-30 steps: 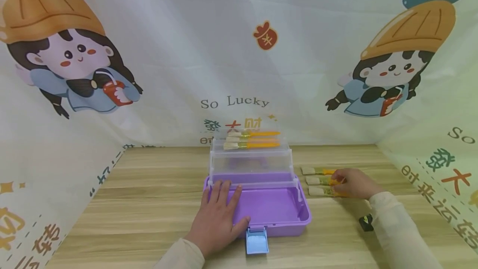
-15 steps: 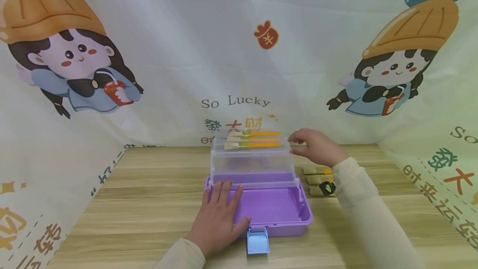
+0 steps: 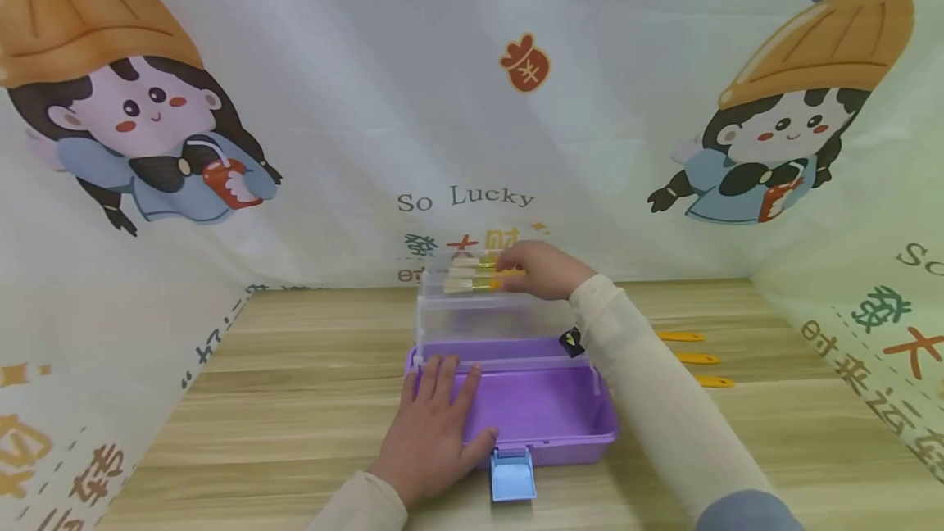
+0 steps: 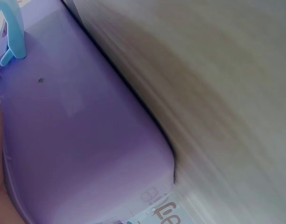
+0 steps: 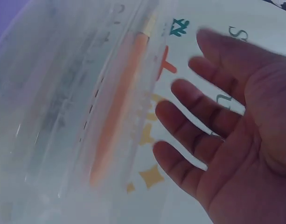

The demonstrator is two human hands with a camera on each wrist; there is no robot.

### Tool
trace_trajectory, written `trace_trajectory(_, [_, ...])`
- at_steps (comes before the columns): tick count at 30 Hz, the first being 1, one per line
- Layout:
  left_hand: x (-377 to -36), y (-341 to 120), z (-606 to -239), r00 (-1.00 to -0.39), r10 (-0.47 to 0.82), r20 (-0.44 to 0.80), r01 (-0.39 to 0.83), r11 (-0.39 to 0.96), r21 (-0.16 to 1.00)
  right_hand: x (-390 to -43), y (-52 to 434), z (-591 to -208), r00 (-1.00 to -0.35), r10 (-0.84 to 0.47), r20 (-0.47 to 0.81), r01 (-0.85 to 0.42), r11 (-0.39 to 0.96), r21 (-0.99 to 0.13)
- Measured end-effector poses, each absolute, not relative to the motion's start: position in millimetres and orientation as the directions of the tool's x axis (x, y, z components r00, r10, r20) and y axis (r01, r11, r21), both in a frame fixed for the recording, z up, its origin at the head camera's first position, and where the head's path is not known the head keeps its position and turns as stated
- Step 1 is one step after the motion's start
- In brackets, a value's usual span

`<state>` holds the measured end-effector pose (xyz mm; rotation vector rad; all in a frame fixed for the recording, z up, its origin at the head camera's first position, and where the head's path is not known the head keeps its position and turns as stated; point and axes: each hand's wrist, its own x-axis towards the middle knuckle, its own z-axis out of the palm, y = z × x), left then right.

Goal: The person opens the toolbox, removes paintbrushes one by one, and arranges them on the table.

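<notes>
Left hand [image 3: 435, 424] flat on purple box [image 3: 546, 412] rim, fingers spread; right hand [image 3: 542, 269] over brushes [image 3: 472, 285] in clear top tray [image 3: 490, 310] (12 o'clock), fingers loosely spread; three orange handles [image 3: 696, 358] on worktop [image 3: 295, 375], 3 o'clock.

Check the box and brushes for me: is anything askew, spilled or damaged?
Nothing stands out. The purple box sits open and level, with brushes lying side by side in its clear top tray under the right hand. The left hand rests flat on the box.

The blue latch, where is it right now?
In the head view the blue latch hangs at the purple box's front edge, just right of the left hand.
</notes>
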<state>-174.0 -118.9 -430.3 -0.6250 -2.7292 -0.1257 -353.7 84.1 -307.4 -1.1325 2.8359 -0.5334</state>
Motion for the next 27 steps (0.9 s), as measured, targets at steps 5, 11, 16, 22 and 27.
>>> trace_trajectory(5, [-174.0, -117.3, -430.3, -0.834, 0.416, 0.362, 0.446, 0.895, 0.001, -358.7, 74.2, -313.7, -0.712, -0.700, 0.053, -0.679, 0.668, -0.305])
trace_trajectory(11, [-175.4, -117.3, -430.3, -0.833, 0.419, 0.361, 0.449, 0.893, 0.000, -361.3, 70.9, -319.7, -0.727, -0.684, 0.062, -0.668, 0.682, -0.298])
trace_trajectory(16, [-174.1, -118.5, -428.7, -0.844, 0.411, 0.344, 0.441, 0.898, 0.009, -358.3, 68.5, -320.5, -0.730, -0.681, 0.056, -0.663, 0.687, -0.298])
trace_trajectory(22, [-173.2, -118.4, -428.4, -0.839, 0.414, 0.354, 0.445, 0.896, 0.006, -356.8, 67.9, -321.7, -0.719, -0.694, 0.037, -0.677, 0.688, -0.263])
trace_trajectory(27, [-174.2, -118.2, -430.4, -0.828, 0.417, 0.374, 0.447, 0.895, -0.008, -356.8, 68.4, -323.3, -0.716, -0.699, 0.005, -0.678, 0.692, -0.248])
